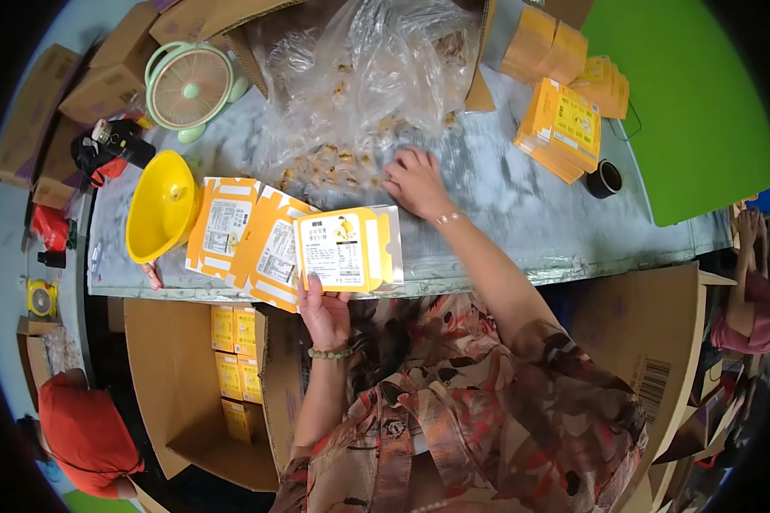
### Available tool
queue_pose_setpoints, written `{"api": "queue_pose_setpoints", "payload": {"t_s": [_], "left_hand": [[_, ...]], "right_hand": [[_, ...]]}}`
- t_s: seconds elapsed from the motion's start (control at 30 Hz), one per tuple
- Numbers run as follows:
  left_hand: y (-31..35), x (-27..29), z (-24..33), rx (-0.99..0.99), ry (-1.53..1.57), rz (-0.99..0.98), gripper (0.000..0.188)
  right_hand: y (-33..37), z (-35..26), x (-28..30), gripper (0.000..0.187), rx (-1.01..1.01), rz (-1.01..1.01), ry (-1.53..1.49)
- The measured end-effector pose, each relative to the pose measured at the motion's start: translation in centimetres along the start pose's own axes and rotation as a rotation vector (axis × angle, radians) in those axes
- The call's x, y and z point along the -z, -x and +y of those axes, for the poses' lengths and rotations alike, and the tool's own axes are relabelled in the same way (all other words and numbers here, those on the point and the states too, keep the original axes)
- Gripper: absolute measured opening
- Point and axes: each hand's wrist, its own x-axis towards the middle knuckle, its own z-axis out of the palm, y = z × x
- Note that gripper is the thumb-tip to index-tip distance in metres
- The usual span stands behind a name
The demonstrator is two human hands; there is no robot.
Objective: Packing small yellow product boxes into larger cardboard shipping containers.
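A yellow-and-white carton [338, 248] with printed panels and a pale flap at its right end is in my left hand [325, 318], the thumb on its front and the fingers behind. It lies in front of more flat yellow cartons [261, 239] fanned out at the table's near edge. My right hand [417, 184] rests on the table at the right edge of a pile of small clear packets [329, 167] with brownish-yellow contents. Its fingers are bent and slightly apart, with nothing visible in them. The packets spill from a large clear plastic bag [368, 77] inside a tipped cardboard box [479, 90].
A yellow bowl [158, 209] and a green fan [190, 88] stand left. At the right are stacked yellow cartons [565, 124] and a dark round cup [605, 179]. Below the table, an open cardboard box [175, 402] holds several filled cartons. A person in red [85, 436] is lower left.
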Motion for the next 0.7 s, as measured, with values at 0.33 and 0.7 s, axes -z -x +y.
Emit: {"api": "queue_pose_setpoints", "payload": {"t_s": [0.33, 0.7], "left_hand": [[-1.3, -1.6, -0.4, -0.03, -0.085, 0.035, 0.03], [0.1, -1.4, 0.1, -0.008, -0.04, -0.025, 0.034]], "right_hand": [[10.2, 4.2, 7.9, 0.034, -0.068, 0.143, -0.45], [6.2, -3.1, 4.2, 0.02, 0.139, -0.297, 0.003]]}}
